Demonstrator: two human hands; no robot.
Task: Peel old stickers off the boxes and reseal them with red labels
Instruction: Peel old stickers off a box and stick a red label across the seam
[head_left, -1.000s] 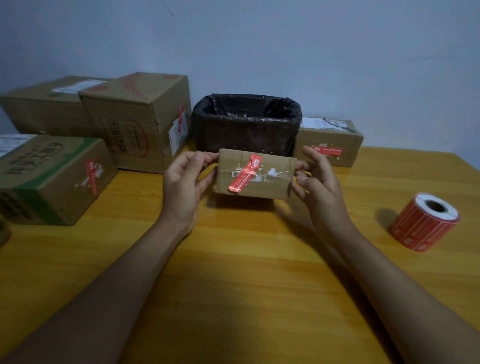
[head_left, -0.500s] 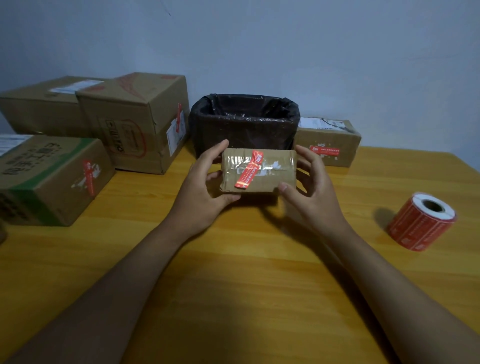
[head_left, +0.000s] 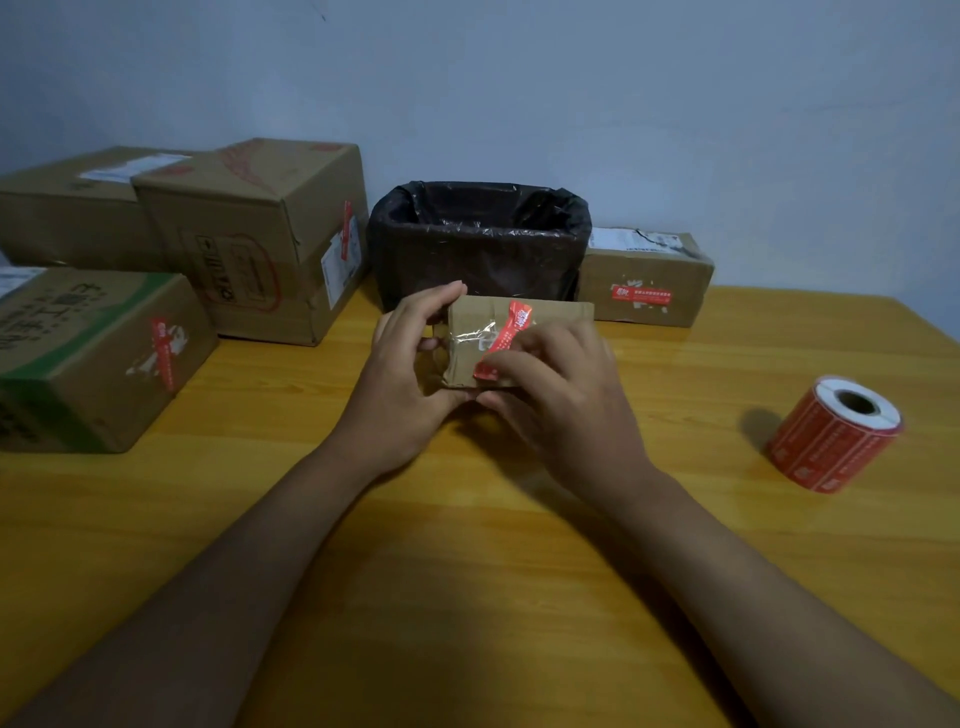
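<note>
A small brown cardboard box (head_left: 470, 332) wrapped in clear tape is held above the table's middle, just in front of the bin. A wrinkled red sticker (head_left: 511, 332) runs diagonally across its face. My left hand (head_left: 410, 364) grips the box's left end, thumb on top and fingers underneath. My right hand (head_left: 561, 384) covers the box's right half, its fingertips pinching at the lower end of the red sticker. A roll of red labels (head_left: 836, 434) lies on its side at the right.
A black-lined bin (head_left: 480, 239) stands behind the held box. Three larger cardboard boxes (head_left: 260, 234) with red labels crowd the left side, and a flat box (head_left: 644, 275) sits right of the bin. The wooden table (head_left: 467, 545) runs to a grey wall.
My left hand shifted its grip on the box's left end. My right hand came off the right end and moved across the face onto the red sticker's lower end.
</note>
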